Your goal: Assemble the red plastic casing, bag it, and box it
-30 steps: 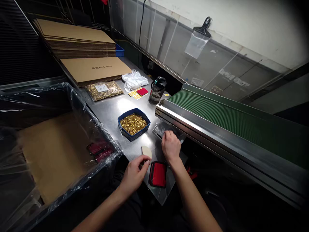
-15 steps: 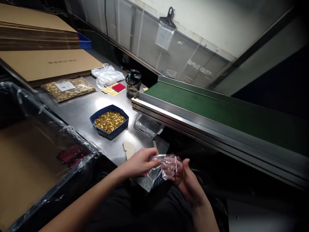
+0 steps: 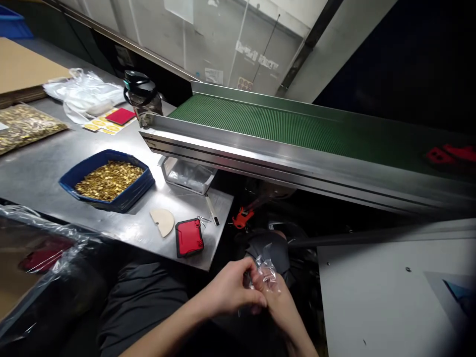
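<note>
Both the left hand [image 3: 232,290] and right hand [image 3: 277,300] pinch a crumpled clear plastic bag [image 3: 263,270] off the steel bench [image 3: 44,163] edge at five o'clock, where thin slippery film could tear or drop.

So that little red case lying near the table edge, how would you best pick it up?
Probably by its two long sides, coming straight down from above. The red case lies flat on the steel table, so only its top and edges show. It sits close to the near edge, with the beige half-round piece beside it, so pinch across its narrow width.
</note>
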A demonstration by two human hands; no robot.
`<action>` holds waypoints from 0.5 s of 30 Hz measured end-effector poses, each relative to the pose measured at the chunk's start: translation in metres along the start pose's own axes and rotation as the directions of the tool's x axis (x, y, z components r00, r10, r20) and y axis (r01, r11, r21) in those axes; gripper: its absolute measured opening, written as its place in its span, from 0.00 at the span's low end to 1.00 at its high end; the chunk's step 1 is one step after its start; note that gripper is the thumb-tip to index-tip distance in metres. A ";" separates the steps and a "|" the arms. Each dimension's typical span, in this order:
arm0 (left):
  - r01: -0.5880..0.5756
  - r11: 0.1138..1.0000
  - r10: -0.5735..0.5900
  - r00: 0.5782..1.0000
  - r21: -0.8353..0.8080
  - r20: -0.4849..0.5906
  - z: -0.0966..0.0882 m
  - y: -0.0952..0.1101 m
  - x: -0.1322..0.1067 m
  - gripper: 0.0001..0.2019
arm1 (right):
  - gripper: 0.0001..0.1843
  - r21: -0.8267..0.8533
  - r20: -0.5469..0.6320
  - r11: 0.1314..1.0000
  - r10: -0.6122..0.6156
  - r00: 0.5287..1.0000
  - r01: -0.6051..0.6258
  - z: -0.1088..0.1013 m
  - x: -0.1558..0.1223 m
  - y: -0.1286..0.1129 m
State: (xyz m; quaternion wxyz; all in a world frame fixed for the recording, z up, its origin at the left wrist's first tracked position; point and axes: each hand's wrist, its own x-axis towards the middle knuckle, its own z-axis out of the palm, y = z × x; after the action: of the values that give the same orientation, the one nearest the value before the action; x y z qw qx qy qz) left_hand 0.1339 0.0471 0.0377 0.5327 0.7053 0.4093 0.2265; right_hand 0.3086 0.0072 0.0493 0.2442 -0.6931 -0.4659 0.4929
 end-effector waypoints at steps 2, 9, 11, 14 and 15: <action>0.049 0.997 -0.047 0.998 0.054 -0.037 0.003 -0.009 0.005 0.09 | 0.29 -0.124 -0.078 0.992 0.018 0.997 -0.028 -0.006 -0.002 0.009; 0.211 0.964 -0.177 0.962 0.161 -0.206 0.017 -0.028 -0.015 0.06 | 0.22 -0.419 -0.057 0.908 -0.046 0.997 0.018 0.004 -0.011 0.021; 0.276 0.950 -0.236 0.940 0.143 -0.245 0.016 -0.033 -0.024 0.08 | 0.20 -0.441 0.024 0.897 -0.021 0.999 0.030 0.011 -0.015 0.020; 0.406 0.908 -0.346 0.864 0.099 -0.366 0.004 -0.044 -0.050 0.14 | 0.09 -0.477 0.010 0.878 -0.022 1.000 0.024 0.029 -0.015 0.014; 0.429 0.899 -0.371 0.850 0.085 -0.373 -0.001 -0.048 -0.063 0.14 | 0.06 -0.477 0.014 0.878 -0.039 0.999 0.041 0.039 -0.013 0.011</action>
State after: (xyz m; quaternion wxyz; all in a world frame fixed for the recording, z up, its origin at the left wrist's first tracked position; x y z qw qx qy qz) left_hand 0.0817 0.0012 0.0005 0.4273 0.5945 0.6523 0.1964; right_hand 0.2759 -0.0140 0.0313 0.0750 -0.7212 -0.5875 0.3593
